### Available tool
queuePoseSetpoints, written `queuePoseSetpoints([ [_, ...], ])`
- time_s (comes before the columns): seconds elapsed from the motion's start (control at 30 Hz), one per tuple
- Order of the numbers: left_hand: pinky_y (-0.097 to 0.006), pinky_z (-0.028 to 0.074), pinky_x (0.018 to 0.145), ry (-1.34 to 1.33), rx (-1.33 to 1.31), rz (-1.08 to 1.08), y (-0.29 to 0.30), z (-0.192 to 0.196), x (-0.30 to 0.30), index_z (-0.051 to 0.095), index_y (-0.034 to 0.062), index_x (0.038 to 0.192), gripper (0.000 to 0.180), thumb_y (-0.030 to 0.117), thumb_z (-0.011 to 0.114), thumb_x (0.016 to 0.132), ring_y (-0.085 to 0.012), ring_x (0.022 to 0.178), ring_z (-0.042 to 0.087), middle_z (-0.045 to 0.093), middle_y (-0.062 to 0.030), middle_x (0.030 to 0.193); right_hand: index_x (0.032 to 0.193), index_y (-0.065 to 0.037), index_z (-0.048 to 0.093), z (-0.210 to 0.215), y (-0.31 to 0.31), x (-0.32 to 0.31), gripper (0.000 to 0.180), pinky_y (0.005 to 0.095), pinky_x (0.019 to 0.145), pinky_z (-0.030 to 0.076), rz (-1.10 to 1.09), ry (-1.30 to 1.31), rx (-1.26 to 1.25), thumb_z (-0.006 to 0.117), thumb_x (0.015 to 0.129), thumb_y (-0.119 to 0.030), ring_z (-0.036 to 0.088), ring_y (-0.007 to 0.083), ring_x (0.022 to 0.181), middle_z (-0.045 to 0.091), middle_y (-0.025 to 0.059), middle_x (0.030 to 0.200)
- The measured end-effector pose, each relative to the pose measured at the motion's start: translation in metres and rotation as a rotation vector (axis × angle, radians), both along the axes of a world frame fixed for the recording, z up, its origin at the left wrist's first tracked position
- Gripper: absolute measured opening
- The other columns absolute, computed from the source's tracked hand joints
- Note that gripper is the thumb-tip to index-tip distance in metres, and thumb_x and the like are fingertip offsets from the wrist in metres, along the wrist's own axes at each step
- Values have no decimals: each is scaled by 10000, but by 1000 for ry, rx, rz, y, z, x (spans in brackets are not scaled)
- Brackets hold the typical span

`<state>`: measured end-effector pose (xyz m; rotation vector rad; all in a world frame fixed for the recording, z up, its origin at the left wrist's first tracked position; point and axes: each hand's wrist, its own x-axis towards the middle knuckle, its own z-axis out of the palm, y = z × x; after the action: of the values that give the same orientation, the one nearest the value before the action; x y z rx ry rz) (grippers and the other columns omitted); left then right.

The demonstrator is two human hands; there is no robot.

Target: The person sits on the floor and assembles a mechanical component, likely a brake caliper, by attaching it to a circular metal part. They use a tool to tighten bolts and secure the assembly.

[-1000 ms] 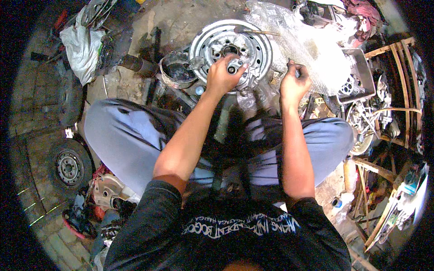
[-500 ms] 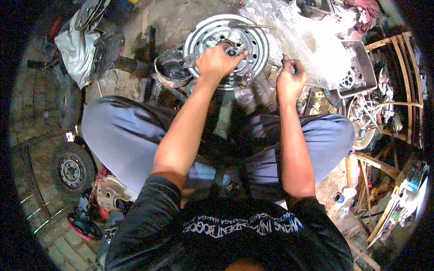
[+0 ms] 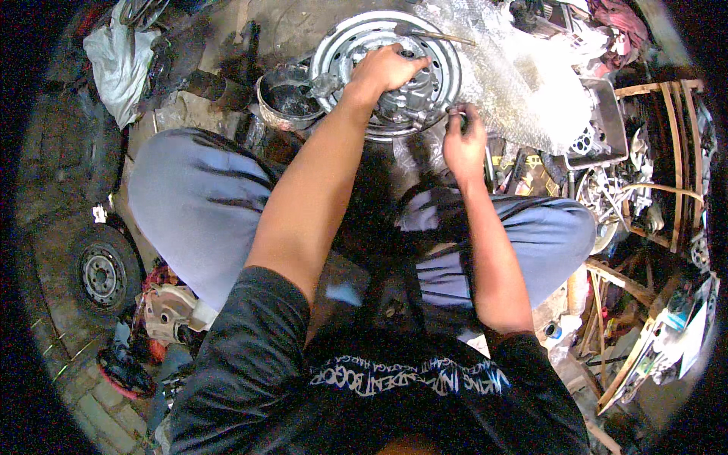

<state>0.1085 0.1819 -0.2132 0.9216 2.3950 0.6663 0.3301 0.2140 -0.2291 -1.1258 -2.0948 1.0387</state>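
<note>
A silver wheel rim (image 3: 453, 80) lies flat on the floor in front of me. On it rests a grey metal part (image 3: 419, 101), whose outline is partly covered by my left hand (image 3: 383, 70). That hand is closed over the part, its thumb stretched toward the right. My right hand (image 3: 465, 139) is held just off the rim's lower right edge with its fingers curled. Its fingertips look dark, and whatever they hold is too small to make out. A brush (image 3: 440, 36) with a wooden handle lies across the rim's far side.
A round pot (image 3: 287, 121) with dark contents stands left of the rim. Bubble wrap (image 3: 508, 83) spreads to the right, beside a metal tray (image 3: 607, 125). A tyred wheel (image 3: 102, 273) is at the far left. Wooden slats (image 3: 675, 144) stand at the right.
My left hand has moved farther away over the metal part. My right hand has come left, closer to the rim, with its fingers still curled. The whole view has shifted slightly.
</note>
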Motion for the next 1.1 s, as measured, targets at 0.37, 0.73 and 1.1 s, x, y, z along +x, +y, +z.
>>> queuePoseSetpoints([
  [0.37, -464, 450, 1087, -117, -47, 106, 18, -8, -13, 674, 47, 1289, 848, 680, 696, 725, -374, 1298, 572, 600, -225, 1382, 949, 20, 695, 19, -27, -16, 216, 552, 697, 539, 79, -227, 188, 632, 930, -186, 672, 500, 771, 677, 305, 809],
  [0.73, -491, 449, 1080, -186, -28, 118, 20, -4, -12, 670, 44, 1296, 793, 620, 688, 750, -380, 1305, 567, 592, -231, 1393, 918, 25, 693, -11, -50, -51, 267, 560, 691, 537, -301, -334, 320, 618, 920, -231, 682, 482, 718, 686, 291, 767],
  [1.1, -492, 431, 1098, -166, -59, 137, 10, 12, -4, 673, 36, 1284, 833, 680, 647, 757, -414, 1298, 560, 592, -249, 1379, 876, 44, 691, 5, -73, -63, 195, 545, 695, 525, -98, -224, 245, 608, 904, -130, 661, 495, 739, 663, 307, 775],
])
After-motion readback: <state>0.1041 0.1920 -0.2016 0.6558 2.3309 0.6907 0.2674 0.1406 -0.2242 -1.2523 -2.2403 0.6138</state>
